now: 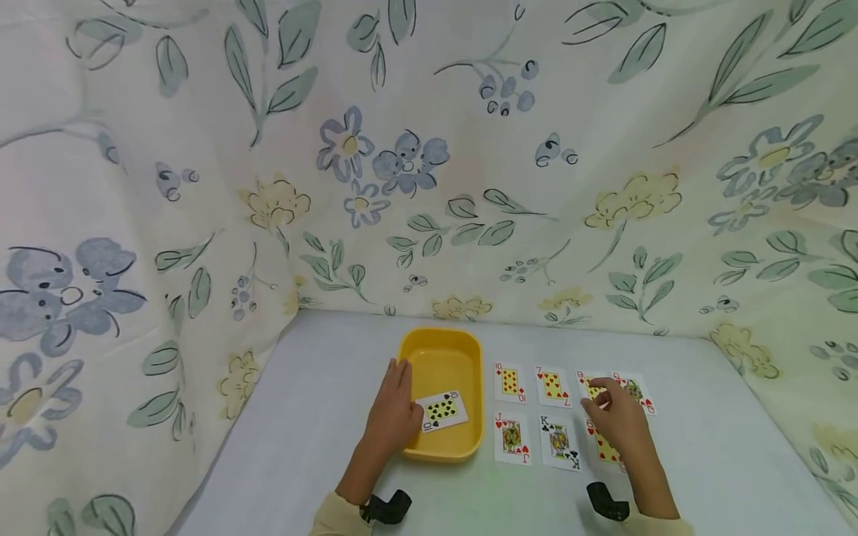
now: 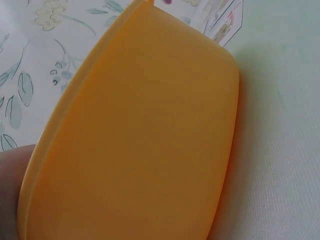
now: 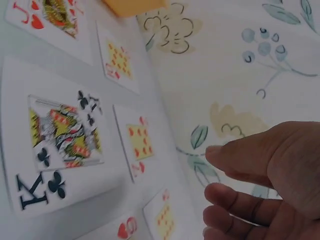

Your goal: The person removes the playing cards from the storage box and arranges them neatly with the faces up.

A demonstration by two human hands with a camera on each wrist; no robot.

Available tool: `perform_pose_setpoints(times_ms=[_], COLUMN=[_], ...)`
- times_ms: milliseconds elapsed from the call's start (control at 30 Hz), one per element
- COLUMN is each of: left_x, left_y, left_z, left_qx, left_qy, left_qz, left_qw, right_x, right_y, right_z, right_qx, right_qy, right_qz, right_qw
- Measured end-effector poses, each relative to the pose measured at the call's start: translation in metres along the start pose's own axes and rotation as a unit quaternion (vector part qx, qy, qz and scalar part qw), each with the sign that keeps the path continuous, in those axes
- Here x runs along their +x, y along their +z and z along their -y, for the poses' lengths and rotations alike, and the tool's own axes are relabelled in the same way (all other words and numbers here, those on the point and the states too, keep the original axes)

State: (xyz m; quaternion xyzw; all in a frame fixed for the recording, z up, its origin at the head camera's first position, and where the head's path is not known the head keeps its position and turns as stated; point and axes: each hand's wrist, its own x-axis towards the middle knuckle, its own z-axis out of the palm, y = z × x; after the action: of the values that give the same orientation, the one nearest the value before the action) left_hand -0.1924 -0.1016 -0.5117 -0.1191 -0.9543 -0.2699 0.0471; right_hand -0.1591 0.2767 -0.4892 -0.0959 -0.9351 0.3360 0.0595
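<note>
A yellow tray (image 1: 447,455) stands on the table with a black ten card (image 1: 442,411) lying in it. My left hand (image 1: 395,413) rests on the tray's left rim, fingers straight and thumb near the card. The left wrist view is mostly filled by the tray's outer wall (image 2: 145,120). Above the right-hand cards hovers my right hand (image 1: 618,417), fingers loosely bent, with a gap between thumb and index finger and nothing held. Beneath or beside it are a red nine (image 1: 586,379), a queen (image 1: 633,391) and a red six (image 1: 606,449), all partly covered.
Between tray and right hand, face-up cards lie in two rows: a ten of diamonds (image 1: 509,383), a seven of hearts (image 1: 553,385), a jack of hearts (image 1: 512,438) and a king of clubs (image 3: 65,132). A floral cloth (image 1: 429,149) hangs behind the table (image 1: 308,387).
</note>
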Motion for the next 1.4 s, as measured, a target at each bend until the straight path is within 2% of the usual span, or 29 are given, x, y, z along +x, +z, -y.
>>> perform_pose_setpoints(times_ms=[233,467,633,800,933,1100,1233,1400], left_x=[-0.002,0.001,0.001,0.002,0.003,0.003,0.002,0.002], left_y=[0.003,0.0,0.001,0.0,0.0,0.002,0.003,0.001], left_z=[-0.002,-0.002,0.0,0.0,-0.002,-0.001,-0.001,-0.001], left_qx=[0.01,0.008,0.026,0.044,0.042,0.042,0.049,0.051], left_qy=[0.0,-0.002,-0.002,0.003,0.009,0.018,0.024,0.017], left_qz=[0.004,0.002,0.004,0.005,0.011,0.008,0.002,-0.001], left_qw=[0.9999,1.0,0.9996,0.999,0.999,0.9989,0.9985,0.9986], right_x=[0.015,0.035,0.042,0.049,0.053,0.059,0.059,0.06], right_y=[0.001,0.013,0.038,0.073,0.098,0.122,0.132,0.141], right_z=[0.029,0.071,0.107,0.139,0.158,0.167,0.17,0.176], right_qx=[0.02,0.068,0.081,0.075,0.058,0.04,0.022,-0.04], right_qy=[-0.044,-0.086,-0.101,-0.139,-0.161,-0.166,-0.171,-0.185], right_qz=[0.011,0.014,0.041,0.066,0.104,0.164,0.204,0.252], right_qw=[0.999,0.994,0.991,0.985,0.98,0.972,0.964,0.949])
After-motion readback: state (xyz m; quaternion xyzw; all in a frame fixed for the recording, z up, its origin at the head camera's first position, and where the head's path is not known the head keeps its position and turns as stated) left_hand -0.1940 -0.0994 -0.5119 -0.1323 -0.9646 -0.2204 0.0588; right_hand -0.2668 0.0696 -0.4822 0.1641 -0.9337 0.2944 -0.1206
